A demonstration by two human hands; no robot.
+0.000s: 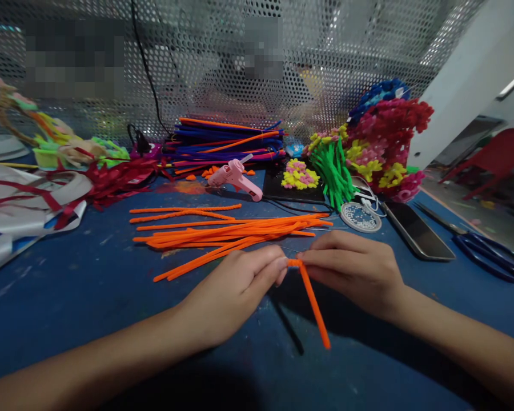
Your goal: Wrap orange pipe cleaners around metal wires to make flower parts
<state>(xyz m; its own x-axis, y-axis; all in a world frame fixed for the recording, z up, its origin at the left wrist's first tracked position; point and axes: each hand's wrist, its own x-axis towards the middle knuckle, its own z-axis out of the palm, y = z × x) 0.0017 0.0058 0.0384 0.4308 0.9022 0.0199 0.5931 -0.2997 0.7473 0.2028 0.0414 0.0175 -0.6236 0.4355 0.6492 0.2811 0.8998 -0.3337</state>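
Observation:
My left hand [235, 288] and my right hand [353, 268] meet over the blue table [89, 285], both pinching the top end of one orange pipe cleaner [314, 305]. The top end is bent between my fingertips, and the rest of the stem hangs down towards me, slanting to the right. Just beyond my hands lies a loose pile of orange pipe cleaners [223, 231].
A pink glue gun [235, 177] lies behind the pile, before a stack of mixed-colour pipe cleaners [227, 145]. Pipe-cleaner flowers [381, 142] stand at the right, with a phone [417, 231], scissors [488, 251] and a round lid [360, 217] near them. Red ribbon and white paper [34, 200] lie left.

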